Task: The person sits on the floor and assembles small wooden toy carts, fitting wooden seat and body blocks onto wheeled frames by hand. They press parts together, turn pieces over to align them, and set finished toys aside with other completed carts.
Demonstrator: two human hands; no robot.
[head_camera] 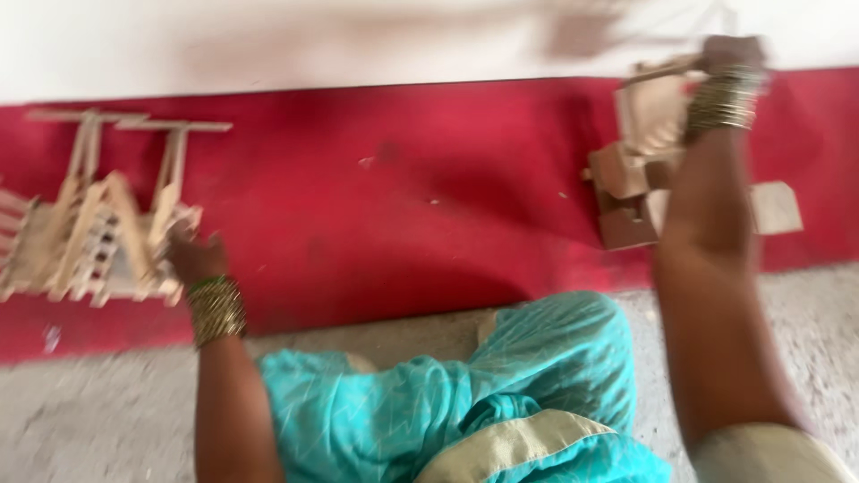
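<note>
The left hand (195, 255) rests against the right end of a small wooden frame model (94, 237), its fingers touching the slatted side; the picture is blurred, so I cannot tell whether the fingers grip it or only press on it. The model is built of thin pale sticks: a sloping, ladder-like body with 2 upright posts (170, 165) that rise from it, each topped by a short crossbar. It stands at the far left on the red floor strip (403, 206). A stack of gold and green bangles (215, 309) sits on the left wrist.

The right hand (729, 55) is stretched out to the upper right, at the top of a pile of flat wooden pieces (640, 183). It seems to be closed around a thin stick or the edge of a piece, but motion blur hides the fingers, so the hold cannot be read with certainty. Gold bangles (723, 100) circle this wrist as well. The pile is made of squarish brown and tan blocks, roughly 5 or 6, leaning on each other; the blur prevents an exact count. 1 pale piece (775, 207) lies just to the right of the forearm.

Nearer the camera, the person's turquoise garment (465, 394) with a beige border covers the lap, over a grey speckled floor (98, 420). A white wall (268, 40) runs behind the red strip.
</note>
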